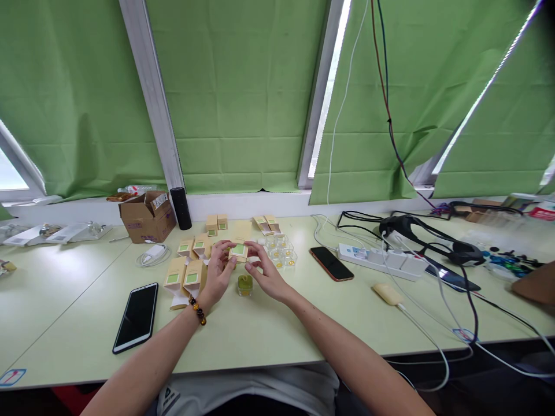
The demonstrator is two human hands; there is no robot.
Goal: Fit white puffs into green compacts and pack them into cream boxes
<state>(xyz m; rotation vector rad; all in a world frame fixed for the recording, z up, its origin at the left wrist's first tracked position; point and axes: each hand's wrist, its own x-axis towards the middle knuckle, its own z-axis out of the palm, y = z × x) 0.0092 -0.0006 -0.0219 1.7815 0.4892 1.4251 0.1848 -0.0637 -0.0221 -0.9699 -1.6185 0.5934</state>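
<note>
Over the middle of the desk [299, 341], from my distant seat, I am holding a small green-labelled box [239, 251] between two hands, the fingers of the left hand [219, 271] and right hand [266, 276] gripping it from opposite sides, probably to steady it. Nearer me, a green glass jar [245, 285] is standing between the wrists, seemingly for easy reach. Tan cartons [185, 276] are sitting beside the left hand and clear cups [281, 252] are clustering beyond the right, apparently sorted by kind.
</note>
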